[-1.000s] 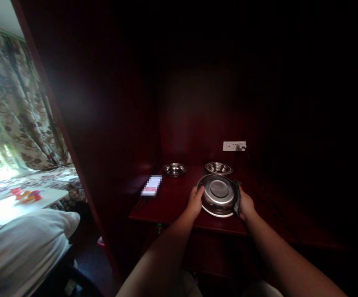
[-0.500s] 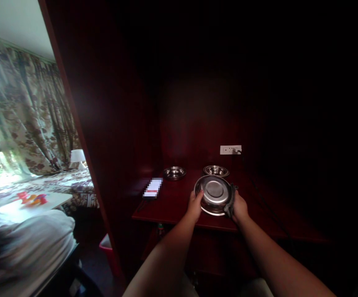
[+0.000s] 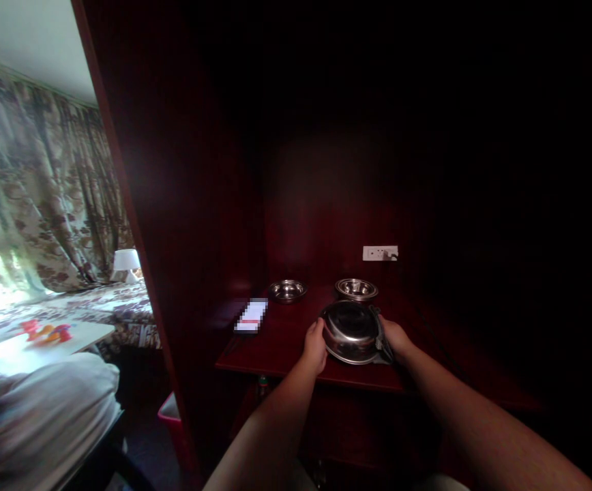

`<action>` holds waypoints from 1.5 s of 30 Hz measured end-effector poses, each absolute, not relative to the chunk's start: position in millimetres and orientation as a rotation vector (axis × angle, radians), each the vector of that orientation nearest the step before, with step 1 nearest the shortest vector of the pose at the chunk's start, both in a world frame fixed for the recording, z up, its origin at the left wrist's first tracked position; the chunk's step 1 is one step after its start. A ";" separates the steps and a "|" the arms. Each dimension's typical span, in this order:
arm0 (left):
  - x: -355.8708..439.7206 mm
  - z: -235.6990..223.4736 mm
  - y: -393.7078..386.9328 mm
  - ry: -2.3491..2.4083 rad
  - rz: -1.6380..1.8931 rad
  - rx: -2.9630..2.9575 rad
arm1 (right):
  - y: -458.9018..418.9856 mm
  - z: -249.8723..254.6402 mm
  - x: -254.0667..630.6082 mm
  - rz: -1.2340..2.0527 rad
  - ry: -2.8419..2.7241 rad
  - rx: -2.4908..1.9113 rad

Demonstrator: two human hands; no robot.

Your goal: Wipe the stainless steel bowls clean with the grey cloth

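Note:
An upturned stainless steel bowl (image 3: pixel 351 341) is held between my two hands over the front part of the dark red shelf (image 3: pixel 280 348). My left hand (image 3: pixel 316 346) grips its left side, thumb up on the outer wall. On the right side, my right hand (image 3: pixel 397 338) presses a dark grey cloth (image 3: pixel 384 341) against the bowl, its fingers partly hidden behind cloth and rim. Just behind it stand some nested steel bowls (image 3: pixel 356 289), mouth up. Another steel bowl (image 3: pixel 287 291) sits to their left.
A phone (image 3: pixel 252 316) with a lit, blurred screen lies at the shelf's left. A white socket strip (image 3: pixel 380 254) with a plug is on the back wall. Left of the side panel (image 3: pixel 137 225) are a pink bin (image 3: pixel 173 419), a white table (image 3: pixel 89 336) and a person's pale clothing (image 3: pixel 61 409).
The bowl has tipped, so its base faces more upward and looks dark, with more side wall showing. The cloth stays at its right side under my right hand.

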State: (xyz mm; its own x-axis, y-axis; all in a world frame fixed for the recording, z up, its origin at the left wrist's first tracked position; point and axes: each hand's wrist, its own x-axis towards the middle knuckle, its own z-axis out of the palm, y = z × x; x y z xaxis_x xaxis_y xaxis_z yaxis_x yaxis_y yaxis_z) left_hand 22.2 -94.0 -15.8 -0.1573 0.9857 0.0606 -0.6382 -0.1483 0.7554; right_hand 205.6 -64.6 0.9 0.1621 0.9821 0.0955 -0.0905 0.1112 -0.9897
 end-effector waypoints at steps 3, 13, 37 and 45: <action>21.3 -16.3 -92.0 0.688 1.645 0.640 | -54.6 7.5 213.8 1.058 -1.212 -1.240; 19.2 -19.1 -86.3 0.764 1.722 0.493 | -37.7 47.4 218.5 0.501 -1.288 -1.335; 21.8 -17.6 -84.1 0.871 1.683 0.496 | -47.3 45.5 133.3 0.282 -2.067 -1.470; 20.7 -15.5 -86.7 0.885 1.690 0.516 | -53.0 54.6 114.9 0.143 -2.271 -1.517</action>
